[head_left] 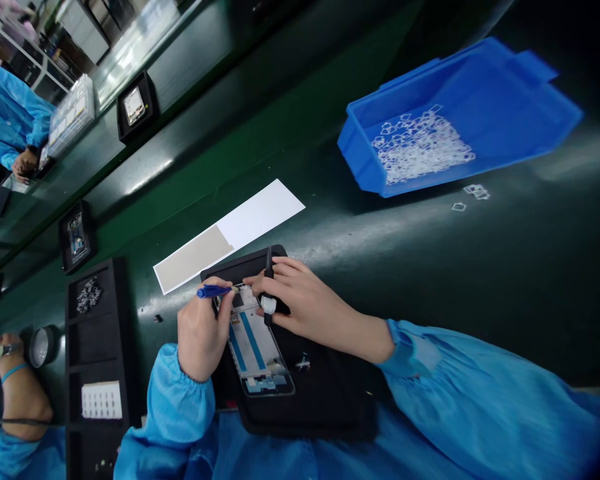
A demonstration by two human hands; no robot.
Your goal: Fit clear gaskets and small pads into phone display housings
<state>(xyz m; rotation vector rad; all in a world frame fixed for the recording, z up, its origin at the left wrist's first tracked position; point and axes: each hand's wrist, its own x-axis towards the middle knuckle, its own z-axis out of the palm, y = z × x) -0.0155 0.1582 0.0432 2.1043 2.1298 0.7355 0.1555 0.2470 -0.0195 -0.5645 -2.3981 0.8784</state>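
An open phone frame [276, 347] with two blue strips lies in a black foam tray [320, 393] in front of me. My left hand [199, 337] is closed around a blue pen-like tool [211, 291], its tip at the phone's upper end. My right hand [315, 307] grips black tweezers [269, 263] with a white wrap [269, 305] around them. The index finger of that hand reaches to the phone's top edge. What lies under the fingertips is hidden. A small metallic piece [303, 362] rests on the tray, right of the phone.
A blue bin [505, 100] holds many small white frames; several more lie beside it. A white and beige sheet [260, 213] lies beyond the tray. Left stand a compartmented black tray [93, 343] and a round tin [42, 347]. A co-worker's arm [25, 400] is at far left.
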